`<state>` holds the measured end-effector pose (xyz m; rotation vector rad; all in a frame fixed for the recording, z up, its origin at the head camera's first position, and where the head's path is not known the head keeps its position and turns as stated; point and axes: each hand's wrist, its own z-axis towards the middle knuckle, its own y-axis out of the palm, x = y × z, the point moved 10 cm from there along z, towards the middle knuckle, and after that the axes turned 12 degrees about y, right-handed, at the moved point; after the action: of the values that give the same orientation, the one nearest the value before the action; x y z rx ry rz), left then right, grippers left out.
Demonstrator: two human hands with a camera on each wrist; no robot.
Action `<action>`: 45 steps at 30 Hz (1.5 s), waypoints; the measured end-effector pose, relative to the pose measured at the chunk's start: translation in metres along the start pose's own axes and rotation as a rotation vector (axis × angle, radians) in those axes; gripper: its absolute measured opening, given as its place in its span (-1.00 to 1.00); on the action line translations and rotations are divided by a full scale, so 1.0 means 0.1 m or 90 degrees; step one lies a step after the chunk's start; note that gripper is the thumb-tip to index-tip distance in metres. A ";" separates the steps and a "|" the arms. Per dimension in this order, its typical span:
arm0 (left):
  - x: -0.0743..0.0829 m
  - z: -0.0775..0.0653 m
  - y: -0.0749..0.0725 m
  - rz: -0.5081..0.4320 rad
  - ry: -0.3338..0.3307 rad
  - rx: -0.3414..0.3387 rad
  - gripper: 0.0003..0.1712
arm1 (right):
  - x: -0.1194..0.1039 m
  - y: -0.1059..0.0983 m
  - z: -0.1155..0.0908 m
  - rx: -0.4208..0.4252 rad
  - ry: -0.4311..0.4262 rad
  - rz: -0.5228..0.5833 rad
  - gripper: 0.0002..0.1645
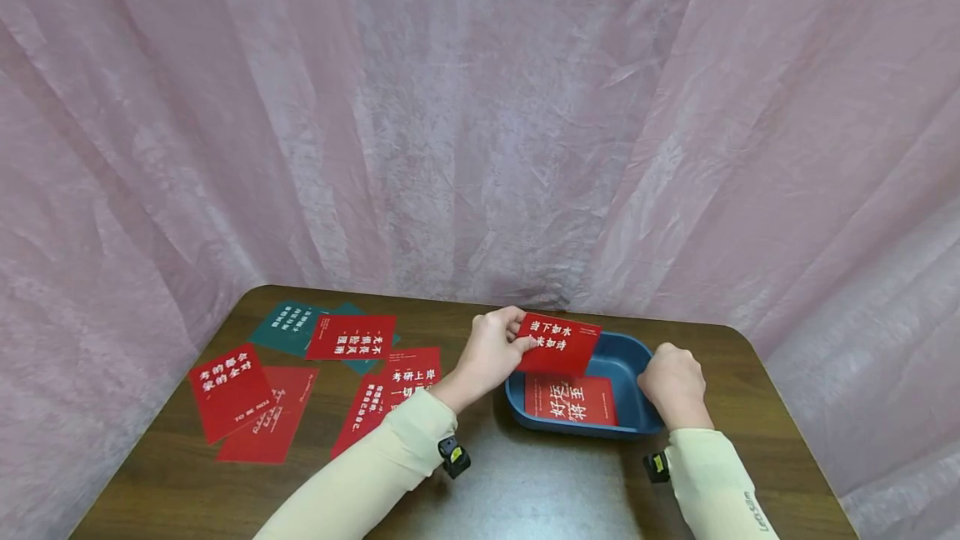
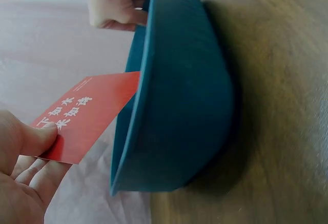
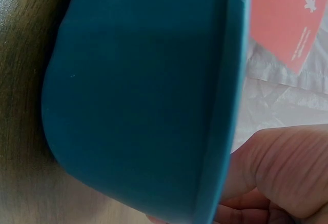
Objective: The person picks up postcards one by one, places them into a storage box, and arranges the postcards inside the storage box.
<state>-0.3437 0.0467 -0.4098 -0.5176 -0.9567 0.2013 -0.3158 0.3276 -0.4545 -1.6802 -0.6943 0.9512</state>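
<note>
My left hand [image 1: 486,350] pinches a red card [image 1: 564,348] with white Chinese characters, thumb on its printed face. The card is held tilted over the left part of a blue plastic basin [image 1: 632,377]. Inside the basin lies another red card [image 1: 558,411] with white writing, partly covered by the basin's front wall. On the basin's right end, my right hand [image 1: 673,386] grips the rim; in the right wrist view that hand [image 3: 287,170] has its thumb over the rim and fingertips showing under the outside. The left wrist view shows the held card [image 2: 95,114] near the basin's rim.
On the table's left side lie several loose cards: overlapping red cards [image 1: 228,390], a green card [image 1: 281,327] partly under a red card [image 1: 352,337], and more red cards [image 1: 416,361] behind my left forearm. A pink curtain [image 1: 480,123] hangs behind the wooden table [image 1: 720,357].
</note>
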 end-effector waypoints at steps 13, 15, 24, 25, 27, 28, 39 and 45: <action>0.02 -0.09 0.34 -0.035 -0.014 -0.033 -0.48 | 0.00 0.02 0.01 0.001 0.002 -0.002 -0.64; 0.02 -0.10 0.38 -0.031 -0.020 -0.037 -0.49 | 0.00 0.01 0.01 0.002 0.000 -0.001 -0.65; -0.03 -0.19 0.60 -0.009 -0.067 -0.094 -0.50 | -0.01 0.01 -0.01 0.004 -0.004 0.002 -0.69; -0.04 -0.20 0.62 0.000 -0.071 -0.102 -0.50 | -0.01 0.01 -0.01 0.002 -0.004 0.001 -0.69; -0.05 -0.21 0.65 0.020 -0.083 -0.117 -0.49 | -0.01 0.01 0.00 0.003 -0.004 0.001 -0.70; -0.05 -0.22 0.67 0.031 -0.092 -0.125 -0.48 | -0.01 0.01 0.00 0.002 -0.004 0.001 -0.70; -0.14 -0.24 0.75 0.192 -0.098 -0.188 -0.55 | -0.01 0.00 0.00 0.008 -0.003 -0.005 -0.72; -0.15 -0.24 0.78 0.224 -0.083 -0.214 -0.68 | -0.02 0.00 -0.01 0.009 -0.002 -0.006 -0.72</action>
<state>-0.3280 0.1006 -0.4711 -0.9934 -1.0274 0.3979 -0.3162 0.3258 -0.4543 -1.6626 -0.6948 0.9505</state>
